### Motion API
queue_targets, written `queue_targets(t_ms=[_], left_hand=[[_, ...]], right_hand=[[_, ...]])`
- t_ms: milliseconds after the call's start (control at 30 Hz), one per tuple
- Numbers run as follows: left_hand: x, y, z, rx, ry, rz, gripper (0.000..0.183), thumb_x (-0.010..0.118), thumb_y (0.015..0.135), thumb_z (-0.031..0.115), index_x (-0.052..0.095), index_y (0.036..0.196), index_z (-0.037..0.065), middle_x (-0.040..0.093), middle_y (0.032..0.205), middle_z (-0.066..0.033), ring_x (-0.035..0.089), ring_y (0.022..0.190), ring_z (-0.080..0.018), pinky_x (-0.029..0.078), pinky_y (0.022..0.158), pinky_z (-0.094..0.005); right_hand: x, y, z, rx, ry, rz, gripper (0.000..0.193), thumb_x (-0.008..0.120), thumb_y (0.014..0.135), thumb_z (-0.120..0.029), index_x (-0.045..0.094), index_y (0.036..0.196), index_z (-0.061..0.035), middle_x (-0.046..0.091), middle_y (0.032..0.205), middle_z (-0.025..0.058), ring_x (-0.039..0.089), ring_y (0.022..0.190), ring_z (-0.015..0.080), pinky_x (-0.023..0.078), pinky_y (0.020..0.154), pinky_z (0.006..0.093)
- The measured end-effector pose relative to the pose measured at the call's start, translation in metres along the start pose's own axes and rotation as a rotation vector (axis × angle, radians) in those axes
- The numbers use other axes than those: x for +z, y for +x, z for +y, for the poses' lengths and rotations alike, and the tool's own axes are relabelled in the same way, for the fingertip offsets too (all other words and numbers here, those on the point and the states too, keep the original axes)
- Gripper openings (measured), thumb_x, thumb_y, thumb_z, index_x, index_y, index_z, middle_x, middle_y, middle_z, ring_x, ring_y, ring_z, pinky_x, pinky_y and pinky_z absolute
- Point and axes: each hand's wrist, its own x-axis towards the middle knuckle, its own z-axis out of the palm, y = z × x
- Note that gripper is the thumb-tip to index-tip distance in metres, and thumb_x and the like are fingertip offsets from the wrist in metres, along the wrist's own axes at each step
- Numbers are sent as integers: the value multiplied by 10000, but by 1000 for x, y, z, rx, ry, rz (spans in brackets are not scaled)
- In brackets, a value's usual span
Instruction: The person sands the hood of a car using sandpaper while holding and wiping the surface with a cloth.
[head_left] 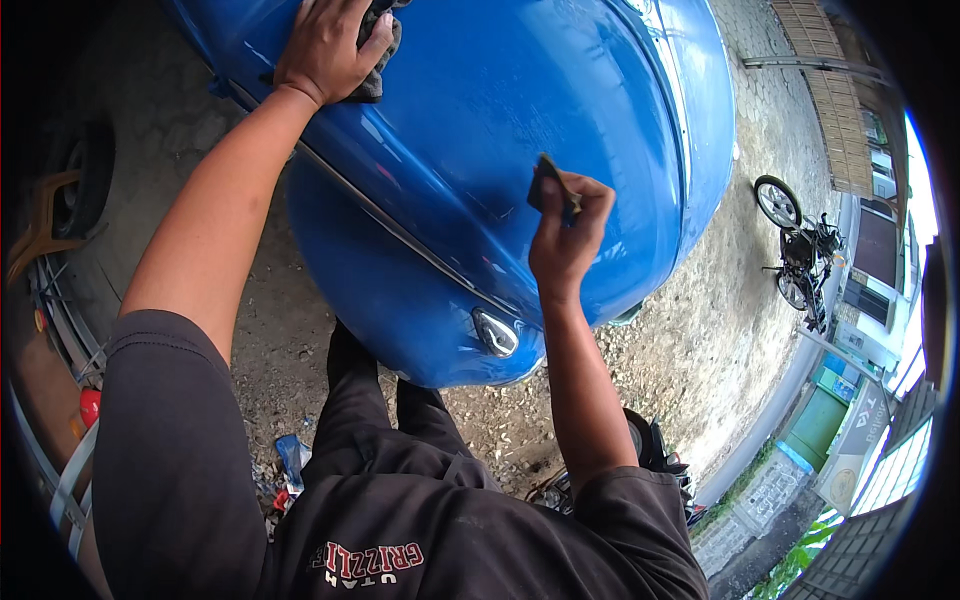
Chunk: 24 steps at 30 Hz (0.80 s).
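A glossy blue car [450, 120] with a curved hood and rounded fender fills the upper middle. My left hand [328, 52] presses a dark grey cloth [372, 85] against the hood near the top edge of the view. Its fingertips run out of the picture. Lower and to the right, my right hand [570, 235] pinches a thin, dark flat pad [546, 184] with a yellowish edge between thumb and fingers. The pad appears tilted up over the hood; whether it touches the paint I cannot tell. Whitish streaks mark the blue surface beyond it.
A chrome-rimmed lamp [495, 332] sits on the near fender. A partly stripped motorcycle [800, 245] stands at the right, beyond gravelly ground. At the left are a tyre [85, 180] and a tan frame [45, 225]. Litter [290, 460] lies near my legs.
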Motion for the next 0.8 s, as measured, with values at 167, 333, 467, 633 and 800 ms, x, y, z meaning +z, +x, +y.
queue_targets(t_ms=[167,333,467,633,800], left_hand=[[2,0,-2,13,31,11,564,669,1099,299,617,1639,144,625,1686,-238,525,1639,-519,352,1422,-648],[0,2,-1,21,31,16,560,661,1102,302,617,1637,143,626,1685,-237,528,1640,-509,355,1420,-647],[4,0,0,16,32,24,560,656,1101,300,617,1637,144,626,1685,-236,533,1636,-507,356,1420,-645],[7,3,4,24,12,27,567,665,1094,297,617,1639,148,627,1683,-231,531,1639,-497,347,1427,-639],[3,-3,-4,20,27,34,560,670,1096,302,621,1634,157,635,1683,-218,536,1639,-487,348,1428,-635]], right_hand=[[-68,-8,13,455,384,238,365,780,1203,-163,507,1395,-16,778,1249,194,856,1120,312,741,958,473],[-65,-33,18,423,418,163,546,816,1174,-131,442,1558,-27,746,1336,190,846,1146,303,742,966,466],[-35,-33,9,240,199,-98,650,812,1134,-26,444,1669,-35,716,1363,161,817,1160,234,731,890,377],[-20,-7,10,79,-282,-430,458,841,1092,-31,663,1514,-43,837,1214,190,864,1072,269,692,911,406],[-9,-1,-6,-39,-214,-419,395,870,1069,-36,709,1429,-18,846,1188,194,872,1037,347,677,962,438]])
